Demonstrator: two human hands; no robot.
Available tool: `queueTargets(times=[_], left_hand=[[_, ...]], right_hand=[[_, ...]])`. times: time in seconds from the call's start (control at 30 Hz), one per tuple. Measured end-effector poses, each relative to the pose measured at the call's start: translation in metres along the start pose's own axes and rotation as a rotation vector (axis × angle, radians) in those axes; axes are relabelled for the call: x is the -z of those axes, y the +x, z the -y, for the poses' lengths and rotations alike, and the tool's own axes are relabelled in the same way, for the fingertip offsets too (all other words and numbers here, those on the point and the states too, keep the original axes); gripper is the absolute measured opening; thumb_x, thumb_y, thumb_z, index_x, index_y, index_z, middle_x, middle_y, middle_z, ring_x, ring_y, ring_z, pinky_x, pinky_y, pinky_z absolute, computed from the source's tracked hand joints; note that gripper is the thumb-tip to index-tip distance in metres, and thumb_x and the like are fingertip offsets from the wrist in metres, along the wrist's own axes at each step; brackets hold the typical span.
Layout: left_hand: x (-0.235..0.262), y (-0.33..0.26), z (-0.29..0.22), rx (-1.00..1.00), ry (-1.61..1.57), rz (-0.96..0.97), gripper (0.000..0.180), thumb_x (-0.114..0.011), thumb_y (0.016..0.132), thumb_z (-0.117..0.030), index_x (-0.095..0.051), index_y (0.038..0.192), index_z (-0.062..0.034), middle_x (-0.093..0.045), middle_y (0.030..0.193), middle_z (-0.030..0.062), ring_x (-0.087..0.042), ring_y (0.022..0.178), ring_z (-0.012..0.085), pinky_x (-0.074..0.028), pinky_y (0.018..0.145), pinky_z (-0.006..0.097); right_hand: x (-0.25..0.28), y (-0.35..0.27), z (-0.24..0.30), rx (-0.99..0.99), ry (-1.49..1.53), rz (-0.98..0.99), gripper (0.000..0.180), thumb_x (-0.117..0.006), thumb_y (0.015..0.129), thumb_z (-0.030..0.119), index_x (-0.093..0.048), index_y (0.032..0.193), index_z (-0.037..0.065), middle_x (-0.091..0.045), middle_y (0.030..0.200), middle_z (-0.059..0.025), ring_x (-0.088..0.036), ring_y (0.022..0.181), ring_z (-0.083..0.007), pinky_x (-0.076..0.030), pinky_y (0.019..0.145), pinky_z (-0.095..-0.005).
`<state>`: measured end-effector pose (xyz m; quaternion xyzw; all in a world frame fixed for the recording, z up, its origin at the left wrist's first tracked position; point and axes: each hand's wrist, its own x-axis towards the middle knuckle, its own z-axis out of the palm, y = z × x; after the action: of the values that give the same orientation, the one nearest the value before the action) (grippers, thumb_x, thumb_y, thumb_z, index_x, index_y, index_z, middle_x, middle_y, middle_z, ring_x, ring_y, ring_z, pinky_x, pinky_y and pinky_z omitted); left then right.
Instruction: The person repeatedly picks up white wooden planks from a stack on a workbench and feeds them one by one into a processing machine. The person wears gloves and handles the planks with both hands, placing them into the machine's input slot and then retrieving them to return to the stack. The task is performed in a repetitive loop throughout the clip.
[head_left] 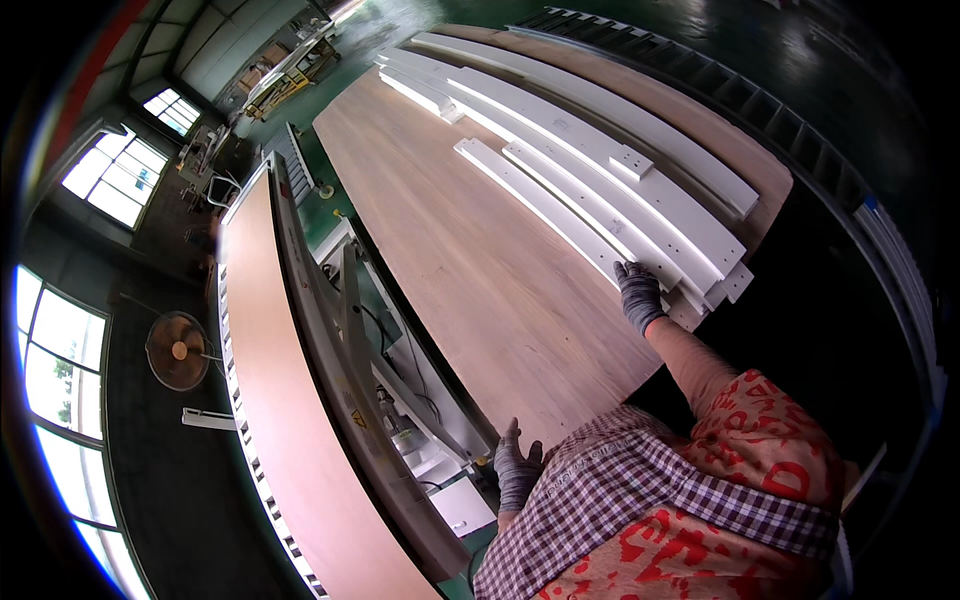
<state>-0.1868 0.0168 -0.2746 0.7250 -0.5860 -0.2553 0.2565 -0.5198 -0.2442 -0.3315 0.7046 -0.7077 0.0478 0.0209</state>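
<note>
The big flat wooden tabletop (470, 250) in the middle of the picture is light brown with thin streaks. On it, toward the upper right, lie long flat painted boards (600, 150), and they are white. A small white block (631, 162) sits on one of them. The right hand (638, 295) wears a dark grey knit glove with a red edge at the wrist. The left hand (516, 466), low in the middle, wears the same grey kind. The shirt (640, 490) at the lower right has small brown and white checks, and a red cloth with pale marks (770, 440) lies over it. The floor (330, 215) is shiny dark green. At the left, the round fan (178, 350) is orange-brown.
</note>
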Motion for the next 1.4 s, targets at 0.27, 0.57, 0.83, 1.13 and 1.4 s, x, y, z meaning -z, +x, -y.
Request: queueTargets(times=[0.27,0.57,0.83,1.13,1.4], left_hand=[[-0.034,-0.023,0.060,0.226,-0.298,-0.041,0.065,-0.074,0.077,-0.005,-0.046,0.135,-0.0014,-0.062,0.119,0.0204,-0.059,0.112,0.0307,-0.046,0.097,0.039],[-0.029,-0.041,0.059,0.285,-0.196,-0.002,0.063,-0.073,0.077,-0.009,-0.048,0.134,-0.0018,-0.061,0.120,0.0203,-0.059,0.112,0.0316,-0.047,0.096,0.040],[-0.023,-0.058,0.049,0.432,-0.415,-0.044,0.057,-0.073,0.080,-0.012,-0.051,0.133,-0.0044,-0.061,0.118,0.0198,-0.060,0.110,0.0292,-0.048,0.095,0.039],[-0.063,-0.082,0.101,0.825,-0.881,-0.110,0.051,-0.071,0.082,-0.017,-0.055,0.129,-0.0043,-0.064,0.116,0.0167,-0.061,0.107,0.0282,-0.050,0.091,0.038],[-0.050,-0.134,0.062,1.048,-0.889,-0.210,0.044,-0.065,0.090,-0.006,-0.052,0.132,-0.0038,-0.062,0.120,0.0131,-0.058,0.109,0.0202,-0.046,0.097,0.032]], right_hand=[[-0.052,-0.054,-0.035,0.212,-0.085,0.037,0.059,-0.044,0.088,0.010,-0.035,0.146,0.012,-0.033,0.152,-0.0116,-0.031,0.140,-0.0298,-0.023,0.116,-0.0424],[-0.048,-0.036,-0.047,0.568,-0.116,0.102,0.055,-0.042,0.088,0.014,-0.039,0.142,0.005,-0.026,0.154,-0.0163,-0.024,0.143,-0.0330,-0.016,0.118,-0.0465],[0.001,0.006,-0.017,0.641,-0.018,0.225,0.052,-0.044,0.088,0.017,-0.045,0.138,0.003,-0.033,0.150,-0.0195,-0.028,0.141,-0.0335,-0.015,0.118,-0.0463],[-0.023,0.166,0.104,0.767,-0.490,0.040,0.049,-0.039,0.093,0.021,-0.046,0.138,0.004,-0.039,0.150,-0.0118,-0.027,0.143,-0.0313,-0.012,0.118,-0.0496],[-0.046,0.244,0.106,0.722,-0.747,0.218,0.051,-0.028,0.099,0.023,-0.037,0.146,0.007,-0.030,0.156,-0.0076,-0.016,0.147,-0.0278,-0.002,0.117,-0.0562]])
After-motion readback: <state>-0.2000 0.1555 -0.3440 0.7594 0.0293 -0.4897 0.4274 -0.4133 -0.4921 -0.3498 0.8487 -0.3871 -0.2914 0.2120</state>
